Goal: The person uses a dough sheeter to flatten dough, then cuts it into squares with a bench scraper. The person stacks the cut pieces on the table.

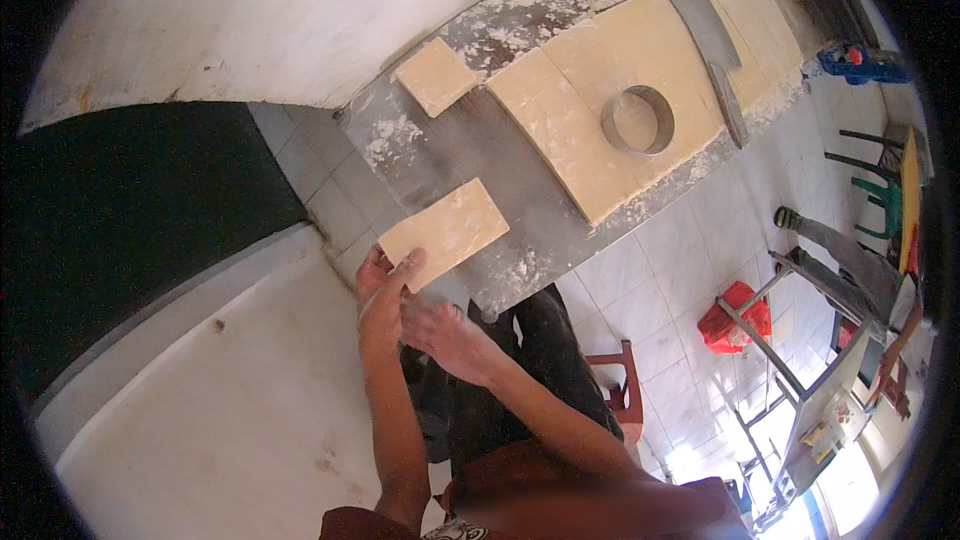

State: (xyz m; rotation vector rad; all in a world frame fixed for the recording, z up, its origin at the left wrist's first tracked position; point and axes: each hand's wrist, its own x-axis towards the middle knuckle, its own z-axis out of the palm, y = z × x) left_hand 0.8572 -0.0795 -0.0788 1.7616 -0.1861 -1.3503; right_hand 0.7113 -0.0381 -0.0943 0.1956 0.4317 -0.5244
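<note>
Flat on the floured metal table [517, 210] lies a sheet of dough [540, 120], with a metal ring cutter [667, 120] on it and a cleaver-like knife [697, 15] across its far part. My left hand [390, 281] pinches one end of a rectangular dough piece [450, 232], thumb on top; its other end reaches over the table. My right hand [450, 337], slightly blurred, is just below that piece, fingers apart and holding nothing visible. A smaller square dough piece [436, 77] lies near the wall.
A white wall [225, 22] borders the table's far side. At the right are a red plastic stool [630, 390], a red bag [735, 319] on the tiled floor, a metal-framed table [825, 390] and a seated person's leg [847, 247]. A pale ledge [225, 390] is at the left.
</note>
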